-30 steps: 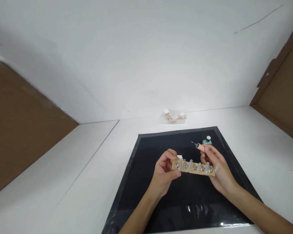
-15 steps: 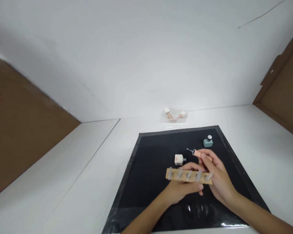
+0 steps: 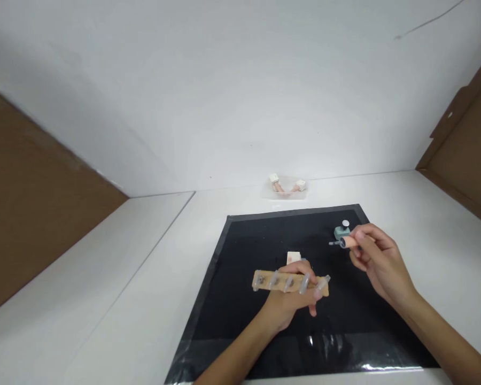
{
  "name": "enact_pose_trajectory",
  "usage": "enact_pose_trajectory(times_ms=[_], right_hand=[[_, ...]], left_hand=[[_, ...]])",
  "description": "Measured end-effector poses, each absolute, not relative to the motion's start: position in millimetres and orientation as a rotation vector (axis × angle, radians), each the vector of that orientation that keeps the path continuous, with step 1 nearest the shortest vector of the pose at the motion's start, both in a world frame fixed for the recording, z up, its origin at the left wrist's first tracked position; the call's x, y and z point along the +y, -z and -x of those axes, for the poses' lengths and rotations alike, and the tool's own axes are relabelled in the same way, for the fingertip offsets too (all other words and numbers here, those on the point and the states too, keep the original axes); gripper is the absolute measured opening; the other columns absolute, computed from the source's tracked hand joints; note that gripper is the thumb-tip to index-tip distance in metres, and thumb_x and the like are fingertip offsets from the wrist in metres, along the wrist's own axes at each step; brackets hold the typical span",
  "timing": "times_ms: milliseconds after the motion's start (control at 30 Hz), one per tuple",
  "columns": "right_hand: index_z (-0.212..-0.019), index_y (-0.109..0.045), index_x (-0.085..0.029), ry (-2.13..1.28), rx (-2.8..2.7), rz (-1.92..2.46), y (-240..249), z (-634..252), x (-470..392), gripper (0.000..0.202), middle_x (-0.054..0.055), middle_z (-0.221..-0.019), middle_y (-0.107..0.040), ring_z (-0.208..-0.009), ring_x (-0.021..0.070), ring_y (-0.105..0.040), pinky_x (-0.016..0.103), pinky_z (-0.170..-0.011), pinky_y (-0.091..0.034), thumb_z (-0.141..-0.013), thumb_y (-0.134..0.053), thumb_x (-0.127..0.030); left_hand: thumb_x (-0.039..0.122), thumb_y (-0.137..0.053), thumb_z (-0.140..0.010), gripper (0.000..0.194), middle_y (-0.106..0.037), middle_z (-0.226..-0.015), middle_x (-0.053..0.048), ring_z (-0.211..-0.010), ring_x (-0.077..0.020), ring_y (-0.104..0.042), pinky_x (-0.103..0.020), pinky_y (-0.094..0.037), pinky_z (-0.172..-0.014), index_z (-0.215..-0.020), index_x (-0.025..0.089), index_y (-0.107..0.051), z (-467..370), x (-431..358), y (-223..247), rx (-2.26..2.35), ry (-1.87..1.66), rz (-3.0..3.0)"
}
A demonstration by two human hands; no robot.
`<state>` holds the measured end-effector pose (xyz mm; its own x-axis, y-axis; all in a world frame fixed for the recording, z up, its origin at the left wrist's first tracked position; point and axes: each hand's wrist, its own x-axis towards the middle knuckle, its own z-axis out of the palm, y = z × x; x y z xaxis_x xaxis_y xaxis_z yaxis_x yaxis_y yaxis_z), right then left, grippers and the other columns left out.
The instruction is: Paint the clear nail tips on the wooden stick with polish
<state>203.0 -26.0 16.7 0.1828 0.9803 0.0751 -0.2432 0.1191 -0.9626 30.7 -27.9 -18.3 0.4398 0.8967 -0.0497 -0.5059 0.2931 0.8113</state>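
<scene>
My left hand (image 3: 291, 305) is closed around a tan strip (image 3: 280, 280) that bears several clear nail tips, its thumb near the strip's right end. Between the thumb and fingers of my right hand (image 3: 379, 259) is a peach-coloured cap with a brush (image 3: 349, 242), its bristles pointing left. A small white bottle (image 3: 293, 257) lies just behind my left hand, which partly covers it. Close behind the brush cap stands a teal bottle (image 3: 340, 232) with a round silver-white top.
Both hands are over a black mat (image 3: 248, 240) on a white table (image 3: 144, 283). At the back, a clear tray (image 3: 289, 195) holds two white-and-peach items. Brown cardboard panels (image 3: 36, 198) flank the sides.
My right hand has moved right and slightly away with the brush cap, apart from my left hand. My left hand and the strip have shifted left, now partly covering the white bottle.
</scene>
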Motion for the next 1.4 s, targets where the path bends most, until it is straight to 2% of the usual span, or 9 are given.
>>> enact_pose_trajectory(times_ms=[200, 367, 533, 700, 967, 1200, 1300, 1400], right_hand=[[-0.083, -0.063, -0.024, -1.063, -1.281, 0.901, -20, -211, -34, 0.015, -0.002, -0.065, -0.051, -0.049, 0.0087, -0.043, 0.019, -0.041, -0.033, -0.074, -0.071, -0.031], [-0.076, -0.062, -0.022, -1.046, -1.431, 0.833, -17, -210, -37, 0.012, 0.0, -0.068, -0.051, -0.058, 0.0131, -0.046, 0.024, -0.048, -0.036, -0.079, -0.065, -0.033], [-0.077, -0.059, -0.023, -0.981, -1.55, 0.79, -16, -204, -39, 0.01, -0.002, -0.063, -0.049, -0.055, 0.0122, -0.044, 0.024, -0.048, -0.034, -0.085, -0.059, -0.03], [-0.077, -0.058, -0.023, -0.853, -1.646, 0.846, -19, -200, -41, 0.007, -0.003, -0.062, -0.05, -0.053, 0.0111, -0.045, 0.024, -0.048, -0.035, -0.083, -0.06, -0.021], [-0.073, -0.059, -0.022, -0.592, -1.631, 0.956, -18, -205, -38, 0.011, -0.002, -0.062, -0.054, -0.052, 0.0113, -0.048, 0.025, -0.048, -0.037, -0.079, -0.061, -0.013], [-0.07, -0.059, -0.022, -0.656, -1.706, 0.896, -25, -198, -39, 0.01, -0.002, -0.055, -0.053, -0.048, 0.0124, -0.047, 0.025, -0.044, -0.036, -0.078, -0.064, -0.017], [-0.069, -0.059, -0.021, -0.588, -1.678, 0.951, -23, -200, -38, 0.012, -0.002, -0.058, -0.055, -0.05, 0.0116, -0.048, 0.025, -0.047, -0.037, -0.077, -0.064, -0.015], [-0.072, -0.06, -0.022, -0.622, -1.585, 0.98, -19, -205, -37, 0.009, -0.002, -0.059, -0.055, -0.049, 0.0106, -0.048, 0.024, -0.046, -0.036, -0.079, -0.064, -0.019]], left_hand=[[0.024, -0.08, -0.056, 0.02, -0.053, -0.053, 0.005, -0.036, -0.0033, -0.049, -0.012, -0.042, -0.03, -0.058, 0.013, -0.062, -27, -27, 18, 0.568, -1.023, -0.846], [0.028, -0.078, -0.059, 0.019, -0.061, -0.059, 0.001, -0.035, -0.0045, -0.052, -0.014, -0.043, -0.032, -0.066, 0.014, -0.068, -23, -24, 24, 0.617, -0.996, -0.96], [0.033, -0.079, -0.055, 0.025, -0.061, -0.058, 0.002, -0.034, -0.0051, -0.053, -0.016, -0.043, -0.034, -0.06, 0.014, -0.065, -20, -23, 19, 0.727, -1.025, -1.095], [0.04, -0.074, -0.059, 0.028, -0.06, -0.052, 0.002, -0.033, -0.0069, -0.053, -0.017, -0.041, -0.034, -0.059, 0.014, -0.063, -21, -23, 19, 0.859, -1.077, -1.287], [0.031, -0.069, -0.066, 0.018, -0.058, -0.049, 0.003, -0.034, -0.0077, -0.053, -0.019, -0.04, -0.037, -0.06, 0.015, -0.061, -20, -22, 12, 0.867, -1.064, -1.444], [0.028, -0.066, -0.071, 0.015, -0.056, -0.043, 0.004, -0.034, -0.0083, -0.051, -0.023, -0.044, -0.044, -0.062, 0.017, -0.061, -19, -21, 11, 0.848, -1.147, -1.54], [0.03, -0.066, -0.07, 0.017, -0.055, -0.044, 0.004, -0.034, -0.0081, -0.051, -0.021, -0.041, -0.041, -0.061, 0.017, -0.06, -19, -22, 11, 0.865, -1.132, -1.523], [0.03, -0.067, -0.069, 0.019, -0.053, -0.044, 0.005, -0.033, -0.0071, -0.05, -0.02, -0.04, -0.04, -0.058, 0.016, -0.058, -19, -23, 10, 0.894, -1.108, -1.479]])
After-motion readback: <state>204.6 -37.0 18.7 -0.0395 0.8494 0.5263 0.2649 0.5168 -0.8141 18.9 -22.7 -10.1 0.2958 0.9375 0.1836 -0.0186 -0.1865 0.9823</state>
